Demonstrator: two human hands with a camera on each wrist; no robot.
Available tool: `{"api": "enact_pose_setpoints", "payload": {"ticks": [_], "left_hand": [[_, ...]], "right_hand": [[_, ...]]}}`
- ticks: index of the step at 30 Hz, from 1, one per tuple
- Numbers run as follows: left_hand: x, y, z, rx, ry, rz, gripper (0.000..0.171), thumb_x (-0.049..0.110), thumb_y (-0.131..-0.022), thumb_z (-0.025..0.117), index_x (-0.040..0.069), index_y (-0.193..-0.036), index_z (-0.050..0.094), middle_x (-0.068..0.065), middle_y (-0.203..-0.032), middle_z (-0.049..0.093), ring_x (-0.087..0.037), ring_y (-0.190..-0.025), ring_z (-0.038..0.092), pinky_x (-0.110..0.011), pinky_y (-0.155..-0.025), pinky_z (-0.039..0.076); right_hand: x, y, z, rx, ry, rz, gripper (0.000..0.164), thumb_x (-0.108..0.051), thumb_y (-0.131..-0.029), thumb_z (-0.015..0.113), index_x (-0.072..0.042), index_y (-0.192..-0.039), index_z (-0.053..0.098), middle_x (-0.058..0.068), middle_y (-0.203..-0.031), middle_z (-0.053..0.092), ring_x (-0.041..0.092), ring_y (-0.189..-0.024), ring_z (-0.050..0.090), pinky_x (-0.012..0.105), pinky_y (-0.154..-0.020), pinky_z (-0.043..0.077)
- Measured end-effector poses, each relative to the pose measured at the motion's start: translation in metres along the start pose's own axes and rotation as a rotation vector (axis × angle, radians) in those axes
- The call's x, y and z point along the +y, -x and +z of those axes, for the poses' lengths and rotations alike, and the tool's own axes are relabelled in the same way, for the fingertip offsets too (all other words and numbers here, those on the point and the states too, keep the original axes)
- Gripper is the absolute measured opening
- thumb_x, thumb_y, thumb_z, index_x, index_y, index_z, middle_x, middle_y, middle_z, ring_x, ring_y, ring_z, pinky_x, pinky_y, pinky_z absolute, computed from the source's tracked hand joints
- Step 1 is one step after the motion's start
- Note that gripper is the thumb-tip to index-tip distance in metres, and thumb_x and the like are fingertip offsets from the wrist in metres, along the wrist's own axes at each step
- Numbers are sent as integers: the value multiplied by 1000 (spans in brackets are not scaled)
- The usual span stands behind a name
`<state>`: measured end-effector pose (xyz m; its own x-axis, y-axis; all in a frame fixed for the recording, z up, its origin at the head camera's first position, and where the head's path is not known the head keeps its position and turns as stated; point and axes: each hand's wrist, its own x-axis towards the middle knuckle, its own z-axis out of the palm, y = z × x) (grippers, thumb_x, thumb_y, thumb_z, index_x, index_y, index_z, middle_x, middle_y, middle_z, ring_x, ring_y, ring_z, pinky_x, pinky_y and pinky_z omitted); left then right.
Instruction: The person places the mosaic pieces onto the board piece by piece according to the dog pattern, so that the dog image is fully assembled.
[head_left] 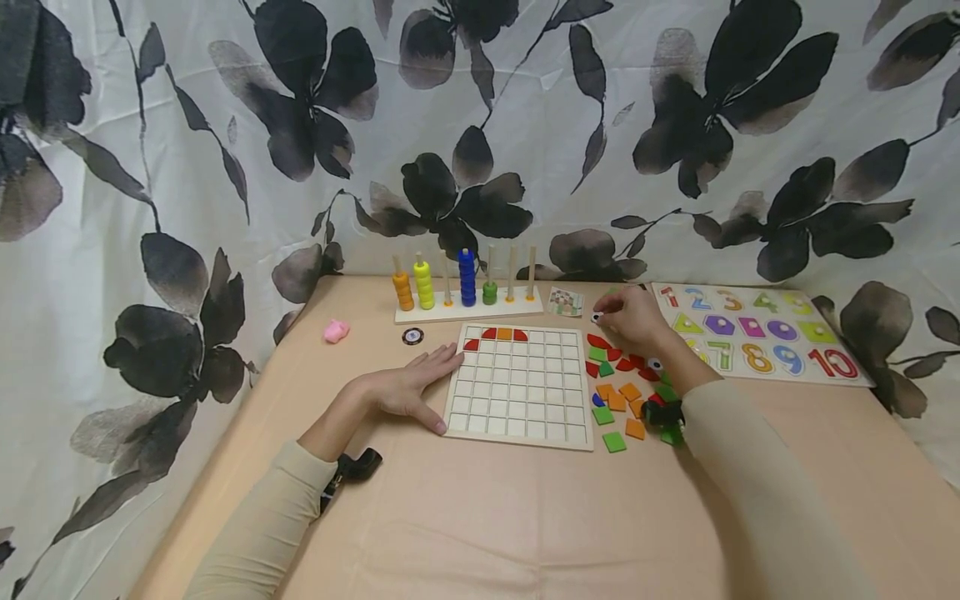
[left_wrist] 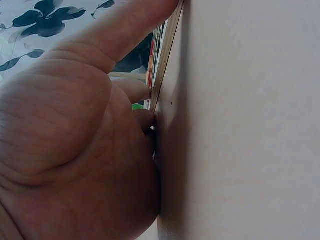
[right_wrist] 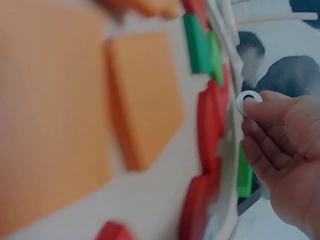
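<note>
A white grid board (head_left: 525,387) lies on the table, with several red pieces and an orange square (head_left: 506,334) along its top left part. My left hand (head_left: 412,385) is spread flat, its fingertips and thumb at the board's left edge; in the left wrist view its palm (left_wrist: 65,125) faces the camera. Past the board's top right corner, my right hand (head_left: 636,318) pinches a small white disc with a black centre (right_wrist: 241,103) between thumb and fingers. Loose red, green and orange pieces (head_left: 635,428) lie under and beside the right forearm.
Behind the board stands a peg stand (head_left: 468,312) with coloured rings, a small picture card (head_left: 566,302) beside it. A number puzzle board (head_left: 753,342) lies at the right. At the left are a pink object (head_left: 336,331) and a round black-and-white disc (head_left: 412,336).
</note>
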<state>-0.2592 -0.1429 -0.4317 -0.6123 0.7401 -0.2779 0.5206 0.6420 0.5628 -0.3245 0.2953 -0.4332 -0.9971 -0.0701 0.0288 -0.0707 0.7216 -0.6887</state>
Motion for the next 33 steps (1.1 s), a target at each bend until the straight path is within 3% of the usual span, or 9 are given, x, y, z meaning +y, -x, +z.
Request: {"api": "enact_pose_setpoints", "payload": {"ticks": [3, 6, 9, 12, 16, 22, 33], "left_hand": [[1, 1, -1, 2, 5, 2, 120, 58, -68, 79, 22, -156, 7, -3, -161, -10, -30, -147, -10, -51, -117, 1], [2, 1, -1, 3, 10, -3, 119, 58, -68, 79, 23, -156, 7, -3, -161, -10, -29, -147, -10, -50, -117, 0], [1, 0, -1, 3, 8, -6, 119, 58, -68, 79, 24, -156, 6, -2, -161, -10, -27, -147, -11, -49, -117, -1], [1, 0, 0, 1, 2, -5, 120, 59, -67, 78, 24, -156, 6, -2, -161, -11, -25, -147, -11, -49, -117, -1], [0, 0, 0, -2, 15, -6, 120, 59, -67, 79, 24, -156, 6, -1, -161, -11, -23, -147, -12, -48, -117, -2], [-1, -2, 0, -2, 9, 12, 120, 59, -68, 78, 23, -156, 6, -3, -161, -10, -24, -147, -12, -49, -117, -2], [-3, -3, 1, -3, 1, 15, 120, 60, -68, 77, 22, -156, 5, -3, -161, -11, -22, -146, -12, -48, -117, -3]], "right_hand": [[-15, 1, -2, -32, -23, -57, 18, -14, -91, 66, -15, -108, 72, 3, -101, 65, 25, -91, 51, 37, -82, 45], [-36, 1, 0, -82, -53, -175, 19, -13, -91, 66, -13, -108, 73, 3, -101, 66, 25, -88, 52, 35, -76, 45], [-59, -1, 8, -146, -92, -295, 18, -9, -91, 66, -11, -106, 74, 3, -102, 67, 24, -84, 53, 31, -72, 48], [-79, -2, 21, -214, -128, -357, 16, -7, -90, 67, -9, -103, 74, 4, -101, 69, 22, -82, 58, 27, -70, 51], [-101, -5, 43, -283, -149, -383, 15, -6, -88, 68, -3, -102, 73, 5, -99, 70, 18, -86, 63, 27, -73, 54], [-124, -10, 74, -331, -88, -435, 13, -4, -86, 70, -5, -97, 76, 4, -96, 72, 16, -85, 64, 31, -75, 54], [-133, -16, 104, -382, 3, -436, 11, -3, -86, 70, -7, -94, 77, 4, -91, 73, 12, -78, 61, 26, -68, 51]]}}
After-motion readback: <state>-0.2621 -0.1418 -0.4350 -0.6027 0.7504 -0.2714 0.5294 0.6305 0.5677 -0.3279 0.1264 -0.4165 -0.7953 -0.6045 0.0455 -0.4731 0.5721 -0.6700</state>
